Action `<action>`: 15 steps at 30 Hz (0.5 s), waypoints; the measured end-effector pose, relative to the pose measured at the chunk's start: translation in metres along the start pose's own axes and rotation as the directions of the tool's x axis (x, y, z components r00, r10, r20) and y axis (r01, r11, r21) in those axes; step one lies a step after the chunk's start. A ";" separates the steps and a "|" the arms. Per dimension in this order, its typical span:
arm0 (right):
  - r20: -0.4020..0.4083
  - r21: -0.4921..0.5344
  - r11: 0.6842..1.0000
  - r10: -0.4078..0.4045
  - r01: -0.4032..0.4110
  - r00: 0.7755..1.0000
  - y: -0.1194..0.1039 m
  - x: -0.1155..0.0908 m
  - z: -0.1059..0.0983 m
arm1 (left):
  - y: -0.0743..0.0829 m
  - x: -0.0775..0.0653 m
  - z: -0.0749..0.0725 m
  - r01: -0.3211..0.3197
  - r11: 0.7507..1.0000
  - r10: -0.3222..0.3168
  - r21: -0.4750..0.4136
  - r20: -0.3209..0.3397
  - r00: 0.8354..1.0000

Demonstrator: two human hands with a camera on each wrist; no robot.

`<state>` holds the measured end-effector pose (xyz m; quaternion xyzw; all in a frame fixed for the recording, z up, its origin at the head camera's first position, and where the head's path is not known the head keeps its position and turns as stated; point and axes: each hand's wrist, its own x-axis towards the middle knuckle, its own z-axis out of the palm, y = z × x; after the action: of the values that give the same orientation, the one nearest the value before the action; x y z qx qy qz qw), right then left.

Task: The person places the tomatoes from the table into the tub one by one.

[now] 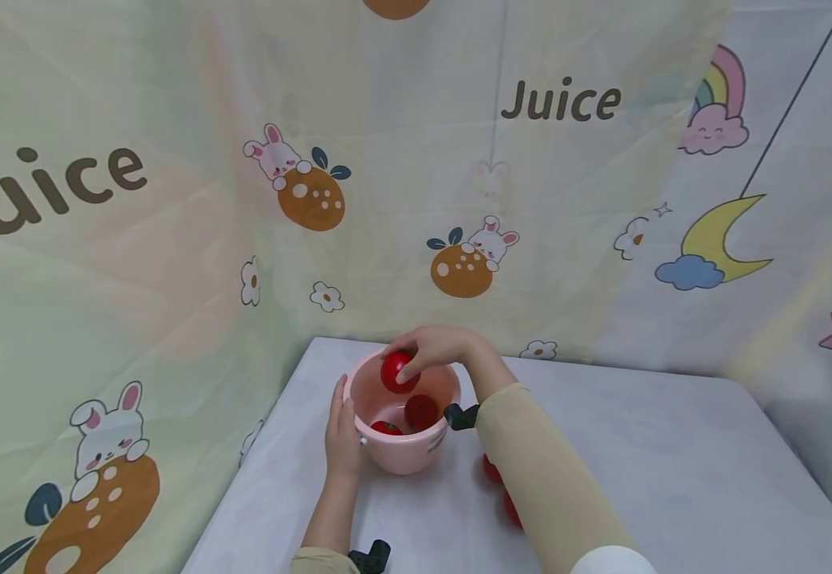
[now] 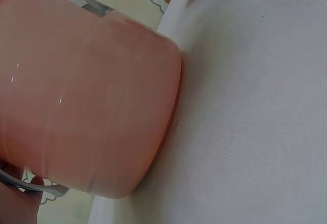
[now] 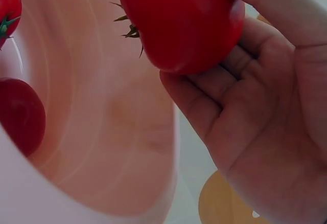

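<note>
A pink plastic bucket (image 1: 399, 458) stands upright on the white-covered table. My left hand (image 1: 342, 438) rests against its left outer side, fingers pointing up along the wall. Beside those fingers, the left wrist view shows a grey handle (image 2: 56, 189). Over the bucket's mouth, my right hand (image 1: 435, 349) holds a red tomato (image 3: 184, 24) between thumb and fingers, its green stem end toward the bucket's inside. Two tomatoes lie inside the bucket, one dark red tomato (image 1: 421, 412) and one tomato (image 1: 387, 428) partly hidden by the front rim.
To the right of the bucket, two more tomatoes sit on the table, a farther tomato (image 1: 490, 470) and a nearer tomato (image 1: 512, 510), both partly covered by the right sleeve (image 1: 552, 470). A printed cloth (image 1: 401, 279) hangs behind the table.
</note>
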<state>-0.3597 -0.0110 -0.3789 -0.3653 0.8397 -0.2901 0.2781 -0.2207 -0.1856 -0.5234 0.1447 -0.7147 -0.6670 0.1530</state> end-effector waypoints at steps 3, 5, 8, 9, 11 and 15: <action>0.022 -0.033 0.999 0.019 -0.018 1.000 -0.002 0.005 0.002 | 0.002 -0.001 -0.001 -0.005 1.000 0.005 0.000 0.000 1.000; 0.037 -0.061 0.998 0.033 -0.030 0.999 -0.003 0.008 0.003 | 0.002 -0.002 -0.001 -0.009 1.000 0.009 0.002 -0.003 1.000; 0.064 -0.106 0.993 0.056 -0.049 0.996 -0.004 0.014 0.007 | 0.002 -0.002 -0.002 -0.017 1.000 0.017 0.008 -0.008 1.000; 0.072 -0.115 0.992 0.067 -0.058 0.995 -0.004 0.016 0.008 | 0.002 -0.002 -0.002 -0.018 1.000 0.018 0.010 -0.011 1.000; 0.081 -0.113 0.990 0.099 -0.089 0.992 -0.004 0.019 0.011 | 0.001 -0.002 -0.001 -0.018 1.000 0.018 0.010 -0.015 1.000; 0.088 -0.106 0.983 0.158 -0.149 0.983 -0.003 0.024 0.016 | 0.000 0.000 0.000 -0.008 1.000 0.009 0.012 -0.011 1.000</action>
<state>-0.3617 -0.0357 -0.3935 -0.3263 0.8643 -0.2078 0.3214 -0.2208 -0.1859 -0.5237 0.1461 -0.7184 -0.6614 0.1588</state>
